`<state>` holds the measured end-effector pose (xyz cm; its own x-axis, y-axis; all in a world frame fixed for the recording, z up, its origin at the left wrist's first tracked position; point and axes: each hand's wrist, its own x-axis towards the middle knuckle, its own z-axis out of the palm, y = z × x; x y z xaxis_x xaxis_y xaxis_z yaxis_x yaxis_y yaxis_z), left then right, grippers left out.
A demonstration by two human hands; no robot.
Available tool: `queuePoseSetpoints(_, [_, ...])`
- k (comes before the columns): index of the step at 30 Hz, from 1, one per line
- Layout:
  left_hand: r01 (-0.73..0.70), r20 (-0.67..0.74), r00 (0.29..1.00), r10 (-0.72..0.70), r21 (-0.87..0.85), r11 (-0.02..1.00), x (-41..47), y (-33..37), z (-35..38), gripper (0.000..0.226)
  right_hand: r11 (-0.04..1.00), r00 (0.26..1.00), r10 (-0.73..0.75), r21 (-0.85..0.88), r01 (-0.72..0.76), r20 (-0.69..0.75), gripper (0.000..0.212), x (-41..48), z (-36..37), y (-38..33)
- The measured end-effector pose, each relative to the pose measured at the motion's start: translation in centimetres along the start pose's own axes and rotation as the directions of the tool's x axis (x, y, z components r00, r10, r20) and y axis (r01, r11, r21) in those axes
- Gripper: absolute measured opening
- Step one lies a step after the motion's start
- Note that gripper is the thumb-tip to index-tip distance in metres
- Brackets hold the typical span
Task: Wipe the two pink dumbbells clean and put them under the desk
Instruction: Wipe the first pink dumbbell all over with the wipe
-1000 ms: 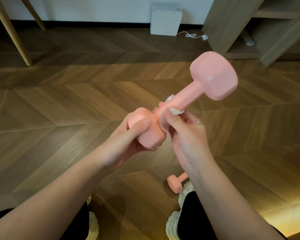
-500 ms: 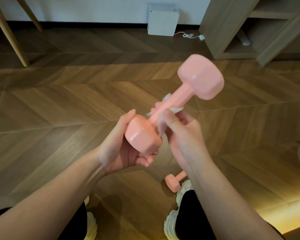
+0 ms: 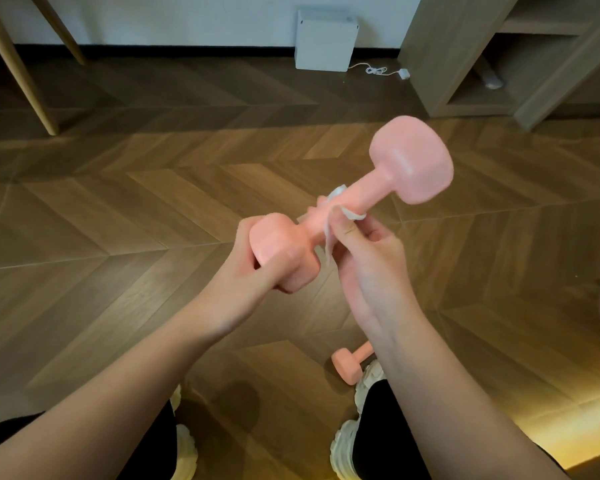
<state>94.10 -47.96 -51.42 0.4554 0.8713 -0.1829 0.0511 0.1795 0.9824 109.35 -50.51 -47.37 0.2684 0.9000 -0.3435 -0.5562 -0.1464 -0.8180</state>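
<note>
Head view: the left hand (image 3: pixel 257 282) is clasped round the near head of a pink dumbbell (image 3: pixel 354 206), held tilted above the wood floor (image 3: pixel 118 209). The right hand (image 3: pixel 368 268) pinches a white wipe (image 3: pixel 336 209) wrapped round its handle. A second pink dumbbell (image 3: pixel 349 363) lies on the floor, just beside the right shoe (image 3: pixel 347 445).

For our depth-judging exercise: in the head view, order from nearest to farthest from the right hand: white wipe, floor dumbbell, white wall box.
1. Crumpled white wipe, pinched in the right hand.
2. Small pink dumbbell on the floor, beside the right shoe.
3. White square box, against the far wall.
</note>
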Motion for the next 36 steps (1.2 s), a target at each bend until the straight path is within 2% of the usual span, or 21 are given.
queuePoseSetpoints(2, [-0.043,-0.064,0.996,0.054,0.162,0.986,-0.7,0.3,0.4,0.073,0.995,1.0,-0.015,0.096,0.017,-0.024,0.033,0.3,-0.3,-1.0])
queuePoseSetpoints(4, [-0.104,-0.104,0.985,0.14,0.294,0.95,-1.2,0.2,0.7,0.072,0.984,0.998,-0.045,0.174,0.051,-0.037,0.032,0.6,-0.7,-1.7])
queuePoseSetpoints(6, [-0.152,-0.107,0.972,0.208,0.384,0.911,-1.3,-0.4,0.8,0.072,0.977,0.998,-0.041,0.207,0.049,-0.046,0.023,0.7,-0.9,-2.0])
queuePoseSetpoints(7, [-0.156,-0.106,0.972,0.211,0.385,0.91,-1.5,-0.2,1.0,0.071,0.976,0.998,-0.036,0.215,0.044,-0.042,0.026,0.6,-0.9,-2.0])
queuePoseSetpoints(9, [-0.095,-0.099,0.987,0.127,0.274,0.957,-1.3,-0.3,1.1,0.07,0.976,0.999,-0.039,0.212,0.043,-0.021,0.041,0.5,-0.9,-2.0])
queuePoseSetpoints(11, [-0.023,-0.036,0.999,0.026,0.097,0.995,-0.8,-0.4,1.0,0.074,0.979,0.999,-0.047,0.199,0.041,0.022,0.045,0.4,-1.0,-2.1])
queuePoseSetpoints(14, [-0.005,0.099,0.995,0.02,-0.15,0.989,-0.4,-0.3,0.9,0.076,0.997,0.994,-0.008,0.079,0.0,0.108,0.044,-0.1,-0.7,-1.5])
queuePoseSetpoints(16, [0.017,0.13,0.991,0.022,-0.293,0.956,-0.6,0.4,0.9,0.085,0.997,0.982,0.017,-0.071,-0.003,0.191,0.044,-0.5,-0.4,-0.7])
queuePoseSetpoints(19, [0.087,0.175,0.984,-0.015,-0.408,0.909,-0.8,1.2,0.6,0.096,0.966,0.97,0.018,-0.256,0.046,0.244,0.035,-0.6,0.0,-0.1])
queuePoseSetpoints(21, [0.168,0.231,0.971,-0.06,-0.483,0.859,-0.7,1.5,0.1,0.087,0.959,0.967,0.016,-0.278,0.057,0.254,0.03,-0.4,0.0,-0.1])
queuePoseSetpoints(23, [0.298,0.349,0.931,-0.109,-0.548,0.781,-0.7,1.9,-0.6,0.075,0.97,0.959,0.035,-0.242,0.035,0.282,0.03,-0.3,0.2,-0.1])
queuePoseSetpoints(25, [0.437,0.47,0.869,-0.156,-0.578,0.689,-0.8,2.2,-1.1,0.074,0.975,0.952,0.05,-0.221,0.019,0.302,0.032,-0.4,0.2,0.1])
queuePoseSetpoints(27, [0.475,0.499,0.85,-0.172,-0.582,0.66,-0.7,2.4,-1.2,0.076,0.975,0.949,0.048,-0.222,0.024,0.312,0.03,-0.4,0.2,0.1])
queuePoseSetpoints(31, [0.276,0.325,0.938,-0.125,-0.477,0.835,-0.5,2.2,-0.7,0.071,0.991,0.96,0.045,-0.135,-0.008,0.275,0.033,-0.6,0.4,0.1])
queuePoseSetpoints(34, [0.046,0.112,0.994,-0.017,-0.259,0.965,-0.3,1.1,-0.2,0.075,0.991,0.975,0.068,-0.125,-0.042,0.213,0.037,-0.4,0.5,0.4])
queuePoseSetpoints(36, [-0.064,-0.016,0.998,0.063,-0.095,0.993,-0.7,0.5,0.2,0.076,0.993,0.982,0.06,-0.108,-0.041,0.177,0.041,-0.2,0.4,0.7])
